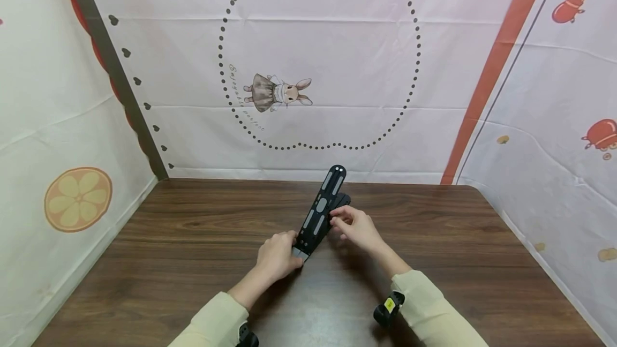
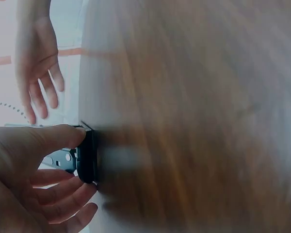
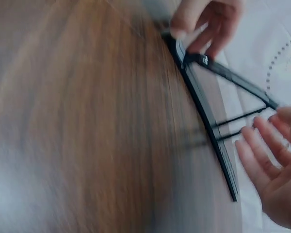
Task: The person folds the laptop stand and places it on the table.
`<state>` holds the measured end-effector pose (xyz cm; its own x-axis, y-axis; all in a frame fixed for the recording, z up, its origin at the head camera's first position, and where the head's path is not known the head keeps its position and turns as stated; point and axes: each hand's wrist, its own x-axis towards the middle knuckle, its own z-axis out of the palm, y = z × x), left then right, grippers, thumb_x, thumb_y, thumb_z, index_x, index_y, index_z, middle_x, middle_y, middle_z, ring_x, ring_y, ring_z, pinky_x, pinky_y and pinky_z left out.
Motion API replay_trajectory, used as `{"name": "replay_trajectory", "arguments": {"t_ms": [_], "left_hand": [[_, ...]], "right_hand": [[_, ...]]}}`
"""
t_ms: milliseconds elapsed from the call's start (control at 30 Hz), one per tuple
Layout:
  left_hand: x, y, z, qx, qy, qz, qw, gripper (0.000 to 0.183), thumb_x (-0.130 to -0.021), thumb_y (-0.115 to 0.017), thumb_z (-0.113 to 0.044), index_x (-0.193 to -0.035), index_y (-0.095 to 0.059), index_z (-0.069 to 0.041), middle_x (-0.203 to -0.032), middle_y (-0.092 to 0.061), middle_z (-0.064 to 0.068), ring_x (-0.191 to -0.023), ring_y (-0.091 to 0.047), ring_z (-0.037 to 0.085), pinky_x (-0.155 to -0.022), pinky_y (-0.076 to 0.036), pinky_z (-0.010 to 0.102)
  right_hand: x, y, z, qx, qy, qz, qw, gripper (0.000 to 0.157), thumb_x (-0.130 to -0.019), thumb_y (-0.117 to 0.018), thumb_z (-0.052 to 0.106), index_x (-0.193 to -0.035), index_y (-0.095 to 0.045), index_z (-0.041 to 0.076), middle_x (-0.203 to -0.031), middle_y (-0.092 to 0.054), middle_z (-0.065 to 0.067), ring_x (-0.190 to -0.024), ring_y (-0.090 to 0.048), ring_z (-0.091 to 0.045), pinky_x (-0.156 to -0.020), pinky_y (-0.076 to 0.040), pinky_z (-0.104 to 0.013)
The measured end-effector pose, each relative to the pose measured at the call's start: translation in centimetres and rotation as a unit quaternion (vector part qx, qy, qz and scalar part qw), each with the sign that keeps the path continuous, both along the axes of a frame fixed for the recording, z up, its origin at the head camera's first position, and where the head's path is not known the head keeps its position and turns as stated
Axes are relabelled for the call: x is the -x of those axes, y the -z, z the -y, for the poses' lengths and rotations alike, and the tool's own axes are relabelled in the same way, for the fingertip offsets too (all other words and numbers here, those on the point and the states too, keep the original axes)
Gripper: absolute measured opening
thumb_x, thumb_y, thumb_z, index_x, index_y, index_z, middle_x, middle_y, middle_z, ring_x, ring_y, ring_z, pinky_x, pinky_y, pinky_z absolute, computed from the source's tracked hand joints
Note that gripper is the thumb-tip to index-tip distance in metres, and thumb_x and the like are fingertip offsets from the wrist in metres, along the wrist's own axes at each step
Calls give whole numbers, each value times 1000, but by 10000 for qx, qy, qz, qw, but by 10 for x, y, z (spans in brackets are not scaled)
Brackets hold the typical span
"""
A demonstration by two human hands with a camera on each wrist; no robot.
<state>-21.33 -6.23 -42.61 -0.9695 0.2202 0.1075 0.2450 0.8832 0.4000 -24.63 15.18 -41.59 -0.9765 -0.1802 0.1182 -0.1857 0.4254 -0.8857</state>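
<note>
A black folding laptop stand with grey pads is held up off the tabletop at a slant. At its near end my left hand grips it, thumb on one side and fingers on the other. Seen from the right wrist, one long bar and a shorter bar spread apart from that end, joined by two thin struts. My right hand is at the stand's right side, fingertips right at its edge. Its fingers look loosely extended beside the struts in the right wrist view.
A brown wood-grain table lies beneath both hands. Printed white cloth hangs behind it and along both sides. Black wrist cameras sit over the pale sleeves.
</note>
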Motion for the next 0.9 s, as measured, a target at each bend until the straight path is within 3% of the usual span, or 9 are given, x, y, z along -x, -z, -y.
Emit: {"name": "replay_trajectory", "arguments": {"t_ms": [233,400,533,667,900], "left_hand": [[4,-2,8,78,224,-5,9997,50,-66,-77,-21,-112,-63,-9,-92,-66,3,-71,-59,17,-52,-46,32],[5,-4,12,54,353,33,9994,50,-69,-77,-18,-115,-62,-7,-92,-64,4,-69,-55,14,-53,-44,29],[6,-5,15,90,449,56,9989,51,-71,-76,-17,-118,-61,-7,-94,-65,5,-69,-54,14,-53,-44,29],[8,-5,18,182,445,9,9988,53,-71,-76,-16,-121,-60,-9,-97,-67,6,-69,-55,14,-52,-44,30],[13,-3,20,274,466,-15,9985,51,-72,-74,-13,-121,-60,-9,-103,-67,6,-79,-61,18,-57,-48,34]], "right_hand": [[11,-4,-15,8,280,-700,9972,28,-91,-57,11,-117,-57,1,-101,-65,-20,-86,-63,-35,-62,-54,-31],[16,-10,-24,-99,319,-843,9959,33,-90,-58,11,-121,-55,2,-108,-64,-21,-91,-63,-33,-65,-52,-22],[17,-18,-32,-385,222,-1075,9932,41,-90,-59,15,-129,-50,8,-116,-62,-16,-100,-62,-26,-78,-51,-31],[20,-22,-39,-485,-139,-1079,9929,52,-92,-57,18,-139,-37,8,-130,-53,-16,-113,-55,-31,-88,-47,-45],[28,-27,-44,-577,-396,-1044,9921,65,-91,-58,18,-145,-24,8,-142,-39,-17,-120,-49,-36,-91,-45,-47]]}}
